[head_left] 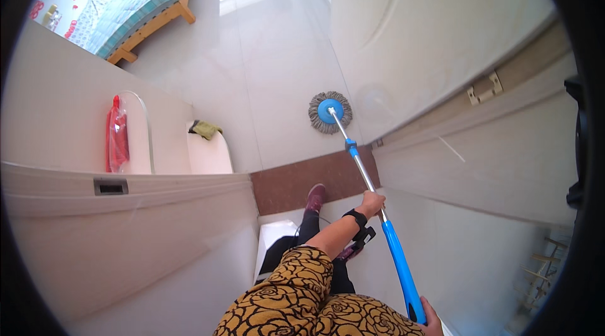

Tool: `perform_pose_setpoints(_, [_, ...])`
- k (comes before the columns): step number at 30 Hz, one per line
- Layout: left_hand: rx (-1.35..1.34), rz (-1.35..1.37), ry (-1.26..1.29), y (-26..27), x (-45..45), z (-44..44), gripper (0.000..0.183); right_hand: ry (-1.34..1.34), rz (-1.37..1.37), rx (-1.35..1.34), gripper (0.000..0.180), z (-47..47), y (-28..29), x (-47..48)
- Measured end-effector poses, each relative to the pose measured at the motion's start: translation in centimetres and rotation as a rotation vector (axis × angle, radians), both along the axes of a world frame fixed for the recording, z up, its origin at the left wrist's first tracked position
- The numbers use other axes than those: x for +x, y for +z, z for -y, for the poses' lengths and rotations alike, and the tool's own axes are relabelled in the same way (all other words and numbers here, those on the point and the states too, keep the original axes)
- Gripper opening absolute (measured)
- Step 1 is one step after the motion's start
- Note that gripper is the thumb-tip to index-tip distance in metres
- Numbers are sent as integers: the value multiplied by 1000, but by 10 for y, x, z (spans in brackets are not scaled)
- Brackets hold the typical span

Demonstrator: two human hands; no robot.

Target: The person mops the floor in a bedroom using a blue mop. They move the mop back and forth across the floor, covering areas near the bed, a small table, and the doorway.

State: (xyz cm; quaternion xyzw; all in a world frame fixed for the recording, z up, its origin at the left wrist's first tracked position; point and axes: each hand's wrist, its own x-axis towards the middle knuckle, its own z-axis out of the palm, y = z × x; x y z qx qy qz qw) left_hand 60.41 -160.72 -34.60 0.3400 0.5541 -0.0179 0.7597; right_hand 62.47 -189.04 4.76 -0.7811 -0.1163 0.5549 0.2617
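A round mop with a grey string head (317,121) and a blue plastic disc (329,109) rests on the pale tiled floor, just past a brown door sill. Its silver pole (364,168) slants back towards me. Partway down the pole, my left hand (372,203) is wrapped around the metal, with a black strap on the wrist. My right hand (431,318) grips the lower end of the blue handle (399,260), partly cut off by the picture's bottom edge.
The doorway's brown sill (302,185) lies under my foot. An open white door (425,43) stands right of the mop head. At left, rounded shelves (210,154) hold a green cloth (206,129) and a red plastic-wrapped item (117,140). A wooden-framed bed (146,31) stands beyond.
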Motion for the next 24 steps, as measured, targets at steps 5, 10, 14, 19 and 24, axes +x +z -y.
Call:
perform_pose_setpoints(5, [24,65,124,37,-5,-118,18,-77,-357,-193,98,-143,-36,42])
perform_pose_setpoints(10, [223,-20,87,12,-27,-220,24,69,-423,-51,91,-255,-79,44])
perform_pose_setpoints(14, [367,9,90,-2,-71,-271,28,166,-440,-45,89,-310,-101,34])
perform_pose_setpoints(19, [114,-70,336,3,-119,-279,24,286,-460,-85,88,-337,-105,20])
perform_pose_setpoints(24, [99,-90,342,9,-157,-252,24,420,-495,-111,85,-331,-99,17])
